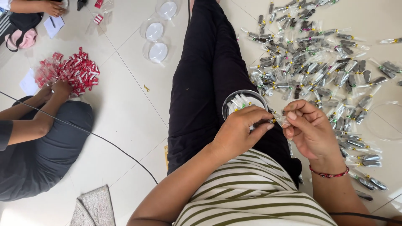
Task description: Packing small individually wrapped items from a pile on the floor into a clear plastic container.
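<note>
1. A small clear packet (279,120) with a gold twist tie is pinched between the left hand (242,130) and the right hand (309,127), above the lap; the fingers (268,125) of both are closed on its neck.
2. A large spread of finished packets (322,71), each with a dark piece inside and tied off, is seen on the floor (125,113) to the right, so much of the work is judged done.
3. A round tray (245,102) resting on the black-clad leg holds a few white pieces, judged to be what is left.
4. Open floor is left between the leg and a co-worker (37,138) with a red pile (73,71); a cable (104,140) crosses it, and the right side is crowded.
</note>
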